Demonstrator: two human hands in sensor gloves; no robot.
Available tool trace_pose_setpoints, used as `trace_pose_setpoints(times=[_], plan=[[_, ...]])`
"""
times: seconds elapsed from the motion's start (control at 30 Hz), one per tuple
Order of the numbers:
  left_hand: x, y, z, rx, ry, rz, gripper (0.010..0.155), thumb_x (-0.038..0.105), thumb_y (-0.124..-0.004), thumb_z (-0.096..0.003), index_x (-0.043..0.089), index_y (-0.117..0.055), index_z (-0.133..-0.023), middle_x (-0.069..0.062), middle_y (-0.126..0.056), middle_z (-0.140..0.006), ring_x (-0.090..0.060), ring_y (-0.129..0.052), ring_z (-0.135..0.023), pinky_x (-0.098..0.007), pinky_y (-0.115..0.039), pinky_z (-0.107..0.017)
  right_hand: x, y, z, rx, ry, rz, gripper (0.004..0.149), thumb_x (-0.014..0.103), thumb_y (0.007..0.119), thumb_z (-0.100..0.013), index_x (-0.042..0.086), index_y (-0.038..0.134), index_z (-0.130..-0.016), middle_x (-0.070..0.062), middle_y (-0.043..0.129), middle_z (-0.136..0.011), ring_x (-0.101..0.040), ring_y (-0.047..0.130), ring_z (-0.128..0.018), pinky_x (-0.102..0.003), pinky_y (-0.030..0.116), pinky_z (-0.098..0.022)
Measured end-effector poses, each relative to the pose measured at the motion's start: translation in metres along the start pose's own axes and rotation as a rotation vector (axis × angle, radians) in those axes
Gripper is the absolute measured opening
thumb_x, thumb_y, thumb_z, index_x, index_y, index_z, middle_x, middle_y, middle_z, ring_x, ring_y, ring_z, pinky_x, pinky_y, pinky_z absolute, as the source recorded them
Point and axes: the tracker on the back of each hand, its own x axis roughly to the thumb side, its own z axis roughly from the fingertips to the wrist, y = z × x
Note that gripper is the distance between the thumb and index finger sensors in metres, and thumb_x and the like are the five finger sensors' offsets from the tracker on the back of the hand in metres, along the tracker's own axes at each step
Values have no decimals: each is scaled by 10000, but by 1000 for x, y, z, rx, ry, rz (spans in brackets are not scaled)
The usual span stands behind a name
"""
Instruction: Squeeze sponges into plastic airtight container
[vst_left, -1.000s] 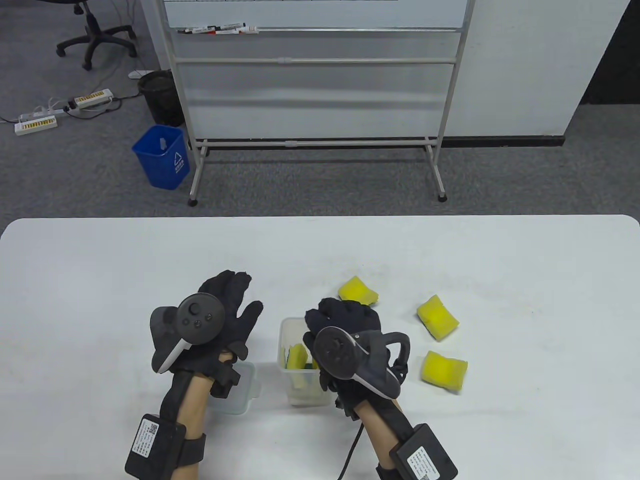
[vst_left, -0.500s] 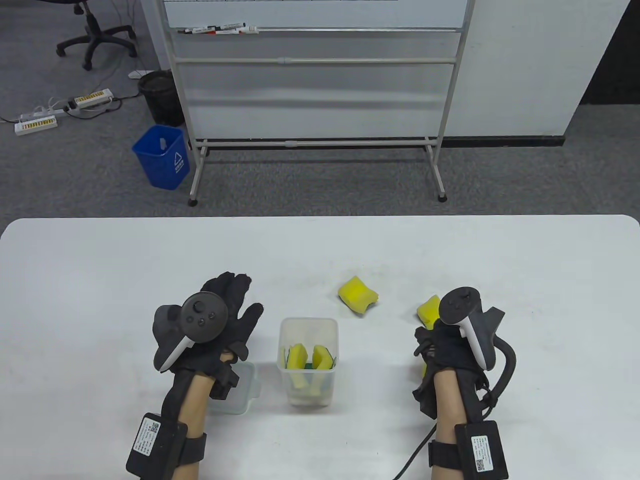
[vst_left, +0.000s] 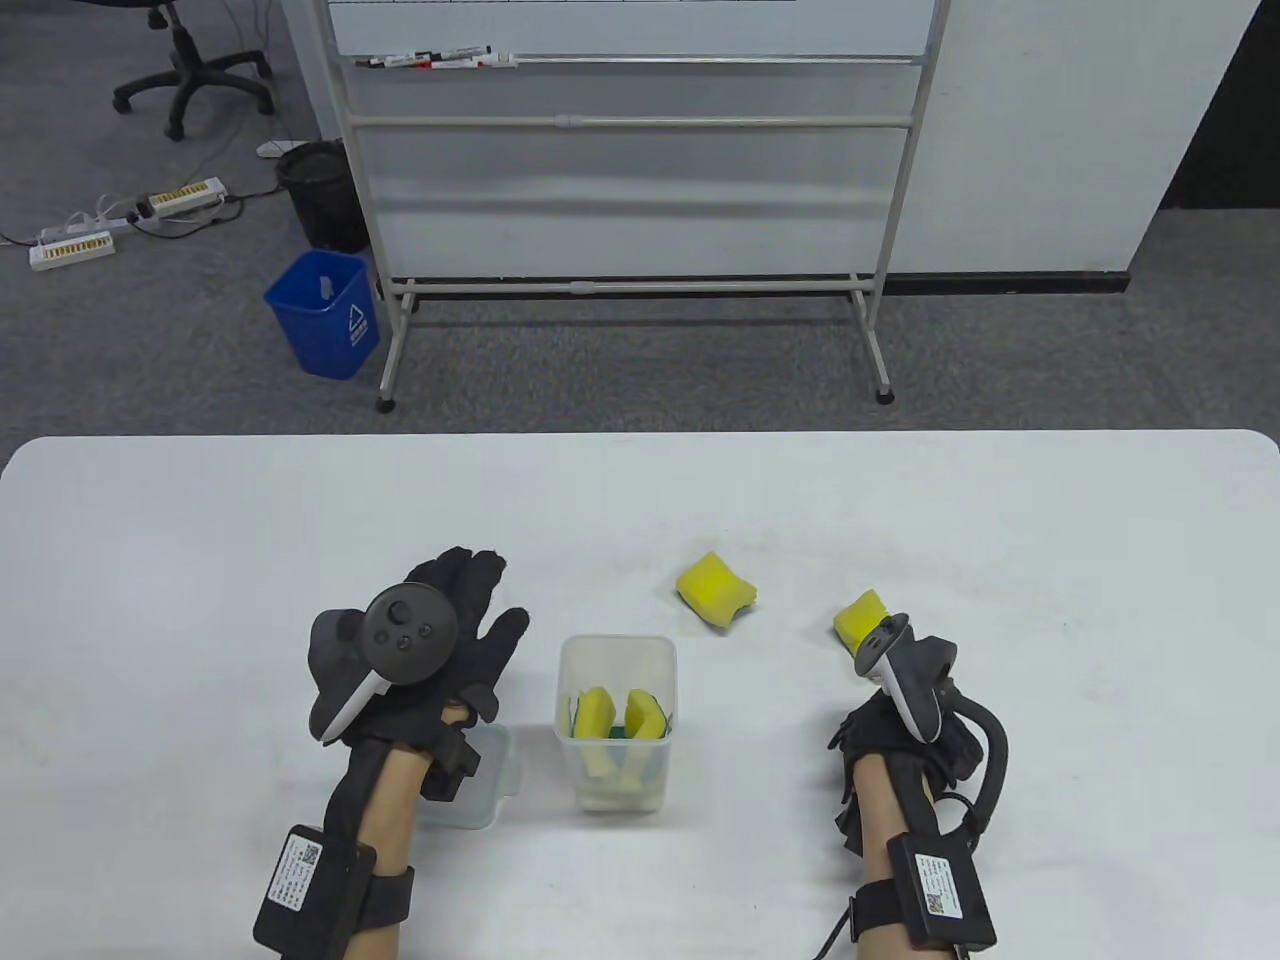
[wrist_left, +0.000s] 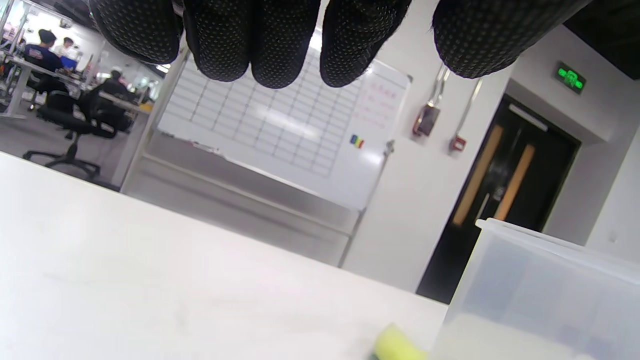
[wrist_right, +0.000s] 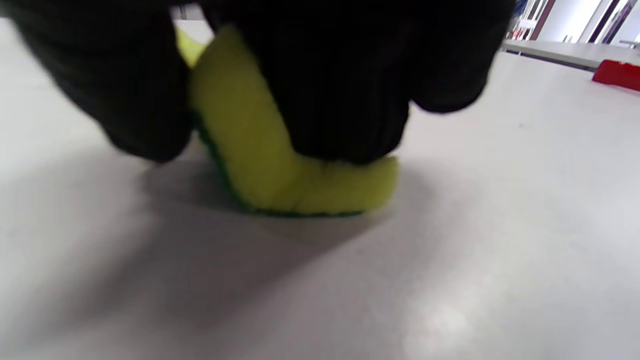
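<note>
A clear plastic container (vst_left: 660, 655) stands at the table's near middle with a few yellow sponges (vst_left: 598, 712) inside; its wall shows in the left wrist view (wrist_left: 540, 290). My left hand (vst_left: 470, 610) hovers just left of it, fingers (wrist_left: 270, 45) spread and empty. My right hand (vst_left: 890, 735) is down on the table to the container's right. In the right wrist view its fingers (wrist_right: 350, 100) grip a yellow sponge (wrist_right: 260, 150) with a green underside, which rests on the table. The hand hides this sponge in the table view.
Two more yellow sponges lie loose: one (vst_left: 715, 590) beyond the container, one (vst_left: 858, 615) partly behind my right tracker. The container's lid (vst_left: 485, 775) lies under my left wrist. A whiteboard stand (vst_left: 630, 290) is on the floor past the table's far edge.
My right hand left the container's top, swung right and came down on the nearest right sponge, which it now grips. My left hand has barely moved.
</note>
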Motion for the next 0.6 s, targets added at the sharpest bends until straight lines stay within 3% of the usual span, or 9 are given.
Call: trace_pose_setpoints(times=[0.1,0.27,0.43,0.6], plan=[[-1,0,0,-1,2,4,698,577,-691,-499,219,-580,-1087,-178,-594,-1170,-453,-602,-1065,-654,-590,-737,-5,-2,-1,7,2,-53,560,432,926,-428,157,826,-905,-21,982,-741,-249,1004,-632,-491,765,-599],[1,5,2,13,-1,23,700,578,-693,-498,218,-580,-1088,-179,-593,-1170,-453,-604,-1064,-654,-591,-736,-18,-11,0,-46,22,-129,518,415,927,-425,176,838,-877,-17,987,-703,-240,998,-606,-480,765,-593],[9,17,8,49,-27,51,698,571,-710,-498,220,-581,-1087,-175,-600,-1169,-453,-612,-1063,-657,-593,-737,-28,-34,11,-69,1,-230,514,415,928,-425,174,843,-871,-22,992,-686,-240,1000,-585,-479,767,-585],[21,27,14,74,-84,197,692,560,-724,-499,206,-597,-1080,-181,-629,-1154,-454,-644,-1046,-651,-612,-729,-36,-70,38,-217,-55,-354,510,414,930,-421,175,846,-864,-23,995,-676,-241,1004,-570,-479,772,-576]])
